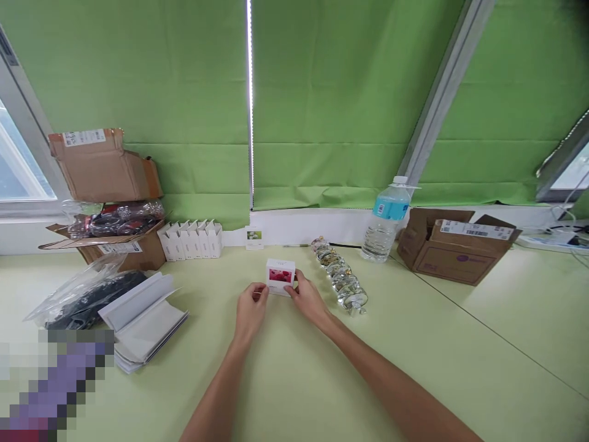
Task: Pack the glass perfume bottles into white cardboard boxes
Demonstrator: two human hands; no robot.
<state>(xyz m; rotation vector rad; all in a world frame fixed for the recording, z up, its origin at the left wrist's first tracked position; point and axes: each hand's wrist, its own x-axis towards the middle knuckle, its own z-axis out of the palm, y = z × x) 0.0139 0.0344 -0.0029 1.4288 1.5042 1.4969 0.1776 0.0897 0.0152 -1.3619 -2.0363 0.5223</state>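
A small white box [280, 284] with a pink flower picture on its front stands upright on the table in the middle of the head view. My right hand [307, 296] grips its right side, thumb on the front face and fingers behind the edge. At the lower left corner, my left hand [252, 305] has its fingers curled and pinched against the same box. To the right lies a row of clear glass-like ornaments [341, 277] with gold-coloured tops. A small card [254, 238] with a green picture leans on the wall behind.
Several white boxes [192, 240] line up at the back left, beside stacked cardboard boxes [105, 169]. White folded sheets [145, 322] and a plastic-bagged dark item [94, 301] lie left. A water bottle [385, 224] and an opened cardboard box [453, 258] stand right.
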